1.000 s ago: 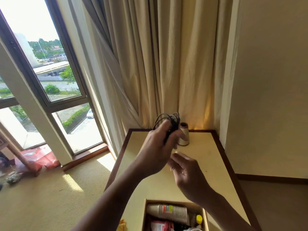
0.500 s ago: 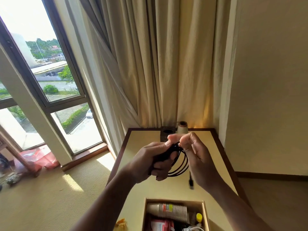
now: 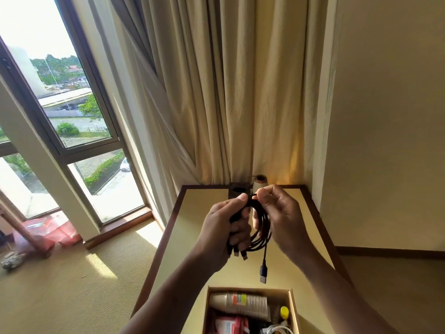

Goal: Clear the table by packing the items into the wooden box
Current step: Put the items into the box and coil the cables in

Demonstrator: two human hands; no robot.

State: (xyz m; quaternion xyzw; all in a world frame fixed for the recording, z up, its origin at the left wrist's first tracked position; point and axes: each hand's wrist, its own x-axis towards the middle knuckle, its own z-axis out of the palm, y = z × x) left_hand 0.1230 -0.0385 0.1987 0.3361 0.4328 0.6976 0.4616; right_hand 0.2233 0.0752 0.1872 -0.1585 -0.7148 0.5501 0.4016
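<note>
Left hand (image 3: 221, 227) and right hand (image 3: 286, 218) grip black cable (image 3: 262, 227); cups (image 3: 243, 307) label unreadable.

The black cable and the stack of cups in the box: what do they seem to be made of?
The black cable looks like flexible plastic or braided sheathing, matte; it bends in loose loops, and its hanging plug has a shiny metal tip. The stack of cups looks like paper, matte beige, with thin rims packed closely.
</note>
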